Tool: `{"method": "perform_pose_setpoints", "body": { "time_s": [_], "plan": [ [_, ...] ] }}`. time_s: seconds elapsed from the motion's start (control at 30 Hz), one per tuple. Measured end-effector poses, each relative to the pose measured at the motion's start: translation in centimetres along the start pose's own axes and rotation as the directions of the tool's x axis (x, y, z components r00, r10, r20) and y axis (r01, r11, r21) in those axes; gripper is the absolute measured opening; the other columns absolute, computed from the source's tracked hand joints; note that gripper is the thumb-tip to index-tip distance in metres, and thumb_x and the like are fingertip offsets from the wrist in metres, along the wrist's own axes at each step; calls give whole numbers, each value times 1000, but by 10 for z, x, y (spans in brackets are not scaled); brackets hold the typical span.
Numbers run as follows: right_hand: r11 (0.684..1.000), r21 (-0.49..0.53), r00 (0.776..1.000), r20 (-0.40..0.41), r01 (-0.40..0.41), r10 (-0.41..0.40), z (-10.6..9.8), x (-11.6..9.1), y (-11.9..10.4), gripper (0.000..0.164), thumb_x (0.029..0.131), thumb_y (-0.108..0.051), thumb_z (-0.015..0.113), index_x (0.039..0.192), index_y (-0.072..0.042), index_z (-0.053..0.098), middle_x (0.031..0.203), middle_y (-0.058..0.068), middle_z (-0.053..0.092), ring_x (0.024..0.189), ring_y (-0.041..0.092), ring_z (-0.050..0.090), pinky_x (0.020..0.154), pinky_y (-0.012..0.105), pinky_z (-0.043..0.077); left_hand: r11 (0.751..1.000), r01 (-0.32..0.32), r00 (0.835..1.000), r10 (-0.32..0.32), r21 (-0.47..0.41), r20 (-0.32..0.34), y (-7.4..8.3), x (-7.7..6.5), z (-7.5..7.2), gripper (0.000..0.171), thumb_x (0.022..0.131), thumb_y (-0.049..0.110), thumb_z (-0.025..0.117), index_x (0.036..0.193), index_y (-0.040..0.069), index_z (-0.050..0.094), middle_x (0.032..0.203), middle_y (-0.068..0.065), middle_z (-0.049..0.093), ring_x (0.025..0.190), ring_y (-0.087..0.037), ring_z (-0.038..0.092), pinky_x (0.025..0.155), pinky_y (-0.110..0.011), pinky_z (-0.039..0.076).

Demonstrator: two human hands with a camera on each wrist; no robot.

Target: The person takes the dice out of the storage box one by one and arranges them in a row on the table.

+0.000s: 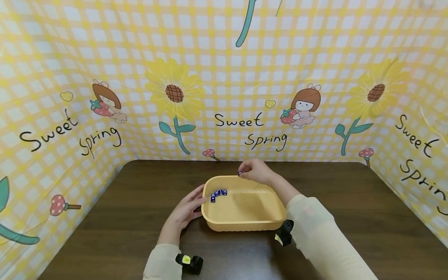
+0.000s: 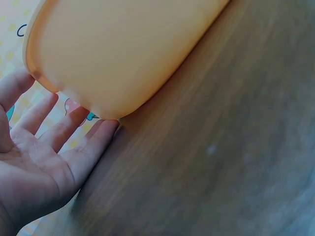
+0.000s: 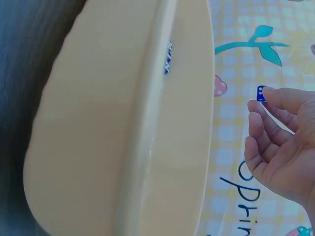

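Note:
A yellow plastic basin [image 1: 241,225] stands on the table, and inside it at the left end several blue dice [image 1: 218,193] with white dots lie in a bent row. My right hand [image 1: 257,171] is over the basin's far rim and pinches one blue die [image 3: 261,93] between thumb and index finger, the other fingers curled loosely. Against the basin's left end rests my left hand [image 1: 187,208]. In the left wrist view its fingers [image 2: 64,129] are mostly straight and spread, with fingertips right at the basin's outer wall.
The dark brown wooden table [image 1: 140,217] extends around the basin. A yellow checked cloth [image 1: 224,85] with flowers and lettering hangs along the back and sides. Black wrist cameras [image 1: 190,264] are strapped to both cream sleeves.

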State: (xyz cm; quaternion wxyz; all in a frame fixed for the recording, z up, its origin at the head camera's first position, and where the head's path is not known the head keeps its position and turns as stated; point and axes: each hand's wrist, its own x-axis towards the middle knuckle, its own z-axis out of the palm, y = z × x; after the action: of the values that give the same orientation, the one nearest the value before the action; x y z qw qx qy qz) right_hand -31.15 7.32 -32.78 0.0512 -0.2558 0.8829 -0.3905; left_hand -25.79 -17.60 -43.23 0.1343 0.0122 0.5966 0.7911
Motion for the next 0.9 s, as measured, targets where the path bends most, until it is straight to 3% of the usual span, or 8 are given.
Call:
{"method": "perform_pose_setpoints", "body": {
  "time_s": [0.37, 0.6, 0.9],
  "plan": [
    [994, 104, 998, -43, -41, 45, -29, -17, 10, 12, 79, -2, 58, 90, 4, 58, 81, 9, 58, 74, 20, 54, 66, 34, 45, 1000, 12, 1000, -12, 5, -12, -3, 2, 2, 55, 84, 8, 54, 134, 15, 32, 133, -13, 34, 114, -28, 37, 78, -46, 39],
    [996, 80, 996, -87, -30, 37, -52, -29, 19, 13, 80, -3, 58, 91, 5, 59, 79, 9, 58, 70, 18, 53, 62, 29, 45, 1000, 10, 1000, -10, 25, -15, -1, 1, 2, 53, 85, 7, 51, 134, 15, 31, 134, -14, 31, 114, -29, 37, 77, -45, 40],
    [996, 79, 991, -129, -35, 45, -79, -55, 39, 15, 81, -4, 57, 93, 6, 57, 80, 10, 56, 75, 26, 53, 63, 30, 45, 999, 22, 1000, -21, 25, -23, 0, 2, 1, 54, 83, 9, 55, 133, 17, 34, 134, -11, 32, 114, -27, 37, 77, -44, 40]
  ]
}}
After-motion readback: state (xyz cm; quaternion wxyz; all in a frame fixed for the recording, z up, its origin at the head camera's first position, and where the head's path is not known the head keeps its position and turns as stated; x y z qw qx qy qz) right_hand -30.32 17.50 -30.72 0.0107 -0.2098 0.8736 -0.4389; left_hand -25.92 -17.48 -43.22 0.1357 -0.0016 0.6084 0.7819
